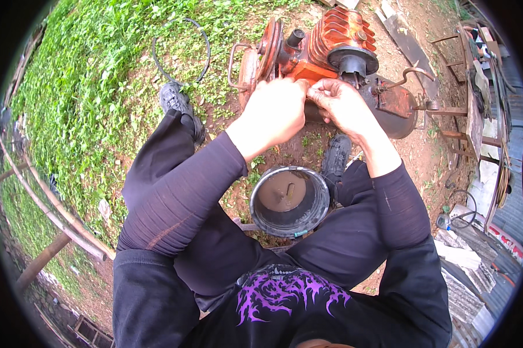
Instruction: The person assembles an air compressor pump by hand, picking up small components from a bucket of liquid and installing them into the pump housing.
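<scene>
And here you are, both arms out to the big orange compressor (319, 70) at the far middle. Nearer, between your legs, stands the black bucket (290, 220). There's your left hand (279, 109), fingers curled in at the casing, and your right hand (340, 105) beside it, fingertips bunched; whether either grips anything, I can't tell. Down in that bucket, a patch of murky brown water (273, 190).
</scene>
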A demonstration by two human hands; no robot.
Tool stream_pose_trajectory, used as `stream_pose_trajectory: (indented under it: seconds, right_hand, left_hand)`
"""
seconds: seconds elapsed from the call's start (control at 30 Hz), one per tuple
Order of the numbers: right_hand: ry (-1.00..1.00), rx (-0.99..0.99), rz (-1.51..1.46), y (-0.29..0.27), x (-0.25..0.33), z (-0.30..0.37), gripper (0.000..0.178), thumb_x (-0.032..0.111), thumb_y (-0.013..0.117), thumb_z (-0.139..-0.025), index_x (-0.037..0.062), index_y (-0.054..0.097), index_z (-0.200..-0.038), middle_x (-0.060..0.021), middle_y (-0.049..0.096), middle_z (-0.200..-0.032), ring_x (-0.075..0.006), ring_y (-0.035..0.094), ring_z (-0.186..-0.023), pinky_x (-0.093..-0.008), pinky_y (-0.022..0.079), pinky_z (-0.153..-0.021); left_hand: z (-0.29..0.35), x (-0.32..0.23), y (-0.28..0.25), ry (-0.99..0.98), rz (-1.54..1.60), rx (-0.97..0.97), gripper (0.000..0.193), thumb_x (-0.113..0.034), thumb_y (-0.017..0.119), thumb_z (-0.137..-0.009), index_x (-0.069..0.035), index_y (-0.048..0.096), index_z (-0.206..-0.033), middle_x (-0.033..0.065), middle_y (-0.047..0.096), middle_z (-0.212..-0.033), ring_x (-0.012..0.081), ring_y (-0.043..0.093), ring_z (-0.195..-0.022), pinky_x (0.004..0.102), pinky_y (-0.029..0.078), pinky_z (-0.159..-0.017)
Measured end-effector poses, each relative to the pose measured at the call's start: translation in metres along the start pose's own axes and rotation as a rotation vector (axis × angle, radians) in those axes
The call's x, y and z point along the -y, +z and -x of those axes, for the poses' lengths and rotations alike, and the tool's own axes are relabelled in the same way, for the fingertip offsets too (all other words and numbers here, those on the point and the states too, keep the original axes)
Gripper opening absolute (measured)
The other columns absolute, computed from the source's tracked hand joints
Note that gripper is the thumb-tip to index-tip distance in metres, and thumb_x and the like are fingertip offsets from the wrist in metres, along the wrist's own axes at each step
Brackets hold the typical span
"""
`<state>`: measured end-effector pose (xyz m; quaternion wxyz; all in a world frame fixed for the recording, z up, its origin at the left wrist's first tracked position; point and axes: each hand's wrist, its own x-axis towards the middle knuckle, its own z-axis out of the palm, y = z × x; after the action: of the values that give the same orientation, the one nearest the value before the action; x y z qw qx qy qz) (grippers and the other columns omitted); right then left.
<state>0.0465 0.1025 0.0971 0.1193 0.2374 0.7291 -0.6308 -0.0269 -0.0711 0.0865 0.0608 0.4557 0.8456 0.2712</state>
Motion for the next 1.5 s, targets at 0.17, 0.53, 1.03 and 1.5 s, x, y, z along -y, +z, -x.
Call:
stream_pose_trajectory:
  seconds: [0.17, 0.53, 1.03, 1.5]
  right_hand:
    - [-0.029, -0.030, 0.144, -0.005, 0.000, 0.003, 0.021, 0.022, 0.064, -0.100, 0.0024, 0.069, -0.104, -0.0020, 0.066, -0.080, -0.0084, 0.057, -0.066, -0.0269, 0.048, -0.062]
    - [-0.042, -0.287, 0.204, 0.033, -0.005, 0.003, 0.033, 0.028, 0.051, -0.105, -0.0004, 0.066, -0.097, -0.0144, 0.065, -0.067, -0.0305, 0.068, -0.067, -0.0430, 0.052, -0.069]
    - [-0.075, -0.423, -0.572, 0.091, 0.005, -0.040, 0.030, 0.024, 0.048, -0.106, 0.0055, 0.053, -0.083, -0.0010, 0.045, -0.053, -0.0119, 0.039, -0.038, -0.0296, 0.035, -0.036]
    - [-0.009, -0.395, -0.592, 0.081, 0.009, -0.036, 0.028, 0.029, 0.047, -0.105, 0.0120, 0.048, -0.084, -0.0003, 0.039, -0.052, -0.0136, 0.032, -0.037, -0.0331, 0.031, -0.039]
  left_hand:
    - [-0.002, -0.016, -0.005, -0.305, 0.101, 0.051, 0.017, -0.016, 0.061, -0.094, -0.002, 0.067, -0.102, 0.0204, 0.071, -0.095, 0.0357, 0.070, -0.094, 0.0458, 0.054, -0.084]
    - [-0.039, 0.037, -0.086, -0.342, 0.270, -0.144, 0.033, -0.028, 0.073, -0.094, -0.002, 0.072, -0.115, 0.0150, 0.075, -0.102, 0.0281, 0.073, -0.094, 0.0388, 0.055, -0.085]
    - [-0.046, 0.050, -0.081, -0.122, -0.044, 0.068, 0.046, -0.009, 0.057, -0.084, -0.005, 0.071, -0.127, 0.0311, 0.070, -0.099, 0.0413, 0.072, -0.095, 0.0453, 0.055, -0.089]
    - [-0.044, 0.061, -0.070, -0.101, -0.050, -0.002, 0.033, -0.009, 0.057, -0.083, -0.004, 0.077, -0.109, 0.0290, 0.071, -0.093, 0.0403, 0.072, -0.090, 0.0472, 0.057, -0.085]
